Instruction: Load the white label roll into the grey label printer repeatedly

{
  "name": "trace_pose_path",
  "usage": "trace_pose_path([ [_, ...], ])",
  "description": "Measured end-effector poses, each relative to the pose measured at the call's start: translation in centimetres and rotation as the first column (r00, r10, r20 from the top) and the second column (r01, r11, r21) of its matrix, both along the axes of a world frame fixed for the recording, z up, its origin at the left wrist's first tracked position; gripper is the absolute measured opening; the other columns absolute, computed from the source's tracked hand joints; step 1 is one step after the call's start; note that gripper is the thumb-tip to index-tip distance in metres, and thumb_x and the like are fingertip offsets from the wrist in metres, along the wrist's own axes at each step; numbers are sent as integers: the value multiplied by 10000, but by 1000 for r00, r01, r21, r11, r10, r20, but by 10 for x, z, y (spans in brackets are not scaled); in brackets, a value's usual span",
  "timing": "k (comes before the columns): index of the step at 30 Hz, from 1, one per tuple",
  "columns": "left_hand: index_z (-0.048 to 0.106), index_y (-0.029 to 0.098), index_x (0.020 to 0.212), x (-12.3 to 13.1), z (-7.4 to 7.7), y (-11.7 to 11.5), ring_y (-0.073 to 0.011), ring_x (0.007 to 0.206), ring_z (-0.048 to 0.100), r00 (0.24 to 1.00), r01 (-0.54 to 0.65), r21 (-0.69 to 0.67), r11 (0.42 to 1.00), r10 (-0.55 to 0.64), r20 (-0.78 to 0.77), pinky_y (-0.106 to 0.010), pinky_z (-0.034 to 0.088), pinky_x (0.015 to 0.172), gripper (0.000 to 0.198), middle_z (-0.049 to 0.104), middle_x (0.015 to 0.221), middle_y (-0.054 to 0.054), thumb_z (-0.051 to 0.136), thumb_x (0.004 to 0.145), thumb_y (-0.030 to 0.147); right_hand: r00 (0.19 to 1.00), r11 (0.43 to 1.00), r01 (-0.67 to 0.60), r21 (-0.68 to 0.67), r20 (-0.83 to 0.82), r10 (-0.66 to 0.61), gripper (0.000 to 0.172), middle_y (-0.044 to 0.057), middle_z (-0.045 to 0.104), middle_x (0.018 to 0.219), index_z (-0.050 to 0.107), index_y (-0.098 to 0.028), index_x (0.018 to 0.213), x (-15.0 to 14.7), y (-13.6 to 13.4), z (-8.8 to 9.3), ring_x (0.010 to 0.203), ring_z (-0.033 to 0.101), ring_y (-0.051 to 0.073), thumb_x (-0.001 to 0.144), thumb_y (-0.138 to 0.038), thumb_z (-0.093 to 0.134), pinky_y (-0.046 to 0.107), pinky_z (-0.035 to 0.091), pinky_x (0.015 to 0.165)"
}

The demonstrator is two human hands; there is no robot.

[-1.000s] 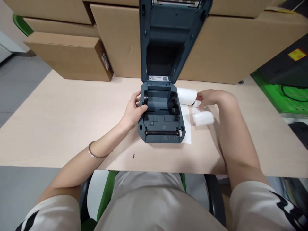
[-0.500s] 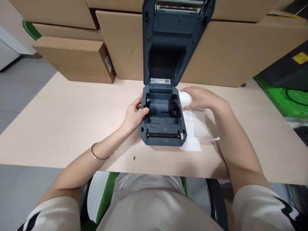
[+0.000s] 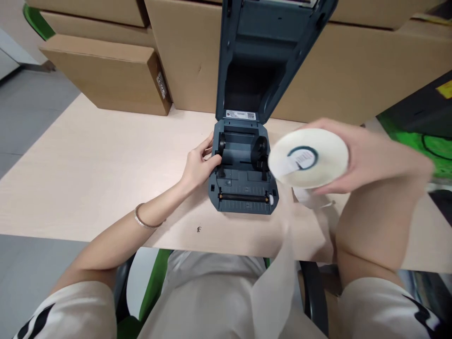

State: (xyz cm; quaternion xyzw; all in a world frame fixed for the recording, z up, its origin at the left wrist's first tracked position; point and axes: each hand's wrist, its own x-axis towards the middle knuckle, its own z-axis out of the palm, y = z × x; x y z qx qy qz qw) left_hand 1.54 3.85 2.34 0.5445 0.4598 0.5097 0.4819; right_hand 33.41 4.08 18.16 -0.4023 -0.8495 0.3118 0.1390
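Note:
A dark grey-blue label printer [image 3: 247, 178] stands on the table with its lid [image 3: 266, 49] raised. Its inside shows two black roll holders and a black roller near the front, with no roll between the holders. My left hand [image 3: 198, 165] grips the printer's left side, thumb over the rim. To the right of the printer, my right hand [image 3: 367, 157] holds a white label roll [image 3: 330, 160] off the table, its round end with the core turned toward me. A loose strip of labels [image 3: 273, 296] hangs from the roll past the table edge.
Cardboard boxes [image 3: 318, 75] stand behind the printer, and a flatter carton [image 3: 106, 75] sits at the back left of the table [image 3: 88, 174]. White paper [image 3: 310, 197] lies under my right hand. A small dark mark [image 3: 199, 229] shows near the front edge.
My right hand has lifted the label roll up and toward me and turned its end into view. The strip now hangs down. My left hand keeps its hold on the printer.

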Motion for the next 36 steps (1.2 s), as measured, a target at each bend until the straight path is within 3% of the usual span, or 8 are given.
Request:
trace_pose_path([
  [3,649,186,1675,-1,0,-1,-364,1435,731,1000,-5,19,1000,6,-21,-497,619,1223,881,697,1697,-116,711,797,227,991,997,1,82,-130,10,828,106,764,1482,665,-269,1433,-44,4,-18,1341,732,411,697,-540,934,572,623,1125],
  [6,650,171,1669,-1,-2,0,-370,1466,711,999,-14,40,999,16,-52,-477,617,1202,849,694,1698,-130,702,826,259,999,975,10,222,-32,-3,803,134,742,1529,664,-247,1481,-72,16,-35,1329,722,432,722,-428,855,585,602,1116],
  [13,651,224,1671,-2,-7,1,-308,1378,745,998,11,60,998,-8,-59,-435,620,1161,889,756,1621,-86,650,783,254,946,910,52,411,271,-176,761,132,787,1371,666,-232,1470,-88,46,-52,1211,727,421,737,-360,825,511,578,985],
  [21,620,177,1704,-1,-2,0,-333,1390,739,997,10,44,999,-7,-79,-457,597,1204,929,752,1625,-100,653,779,264,902,849,-103,519,407,-140,644,230,692,1445,742,-153,1416,-105,59,-78,1314,655,482,807,-332,847,614,546,1084],
  [25,617,224,1711,0,-2,-1,-328,1382,740,997,13,43,999,-10,-82,-456,608,1193,918,754,1625,-71,647,794,255,915,846,-85,527,377,-142,654,258,675,1525,686,-146,1546,-99,39,-76,1371,648,504,922,-319,777,677,544,1112],
  [29,610,248,1719,0,-2,-2,-306,1335,756,998,25,44,999,-22,-61,-428,633,1145,913,754,1626,-59,648,806,247,949,890,-49,453,299,-100,592,263,672,1625,667,-112,1612,-90,-6,-68,1469,666,470,1126,-432,558,673,569,1190],
  [32,621,248,1709,0,-1,-1,-304,1312,761,998,32,53,998,-30,-50,-424,633,1132,910,755,1627,-55,661,801,248,964,924,-131,359,264,34,776,249,636,1711,649,-123,1660,-85,-47,-75,1549,650,451,1177,-676,399,668,588,1234],
  [36,618,235,1691,-3,-8,2,-327,1356,739,997,33,71,997,-28,-69,-456,614,1161,889,747,1629,-91,686,805,266,942,932,-224,285,309,132,1031,287,417,1857,494,-62,1779,-87,-81,-95,1764,382,476,1113,-845,418,725,392,1419],
])
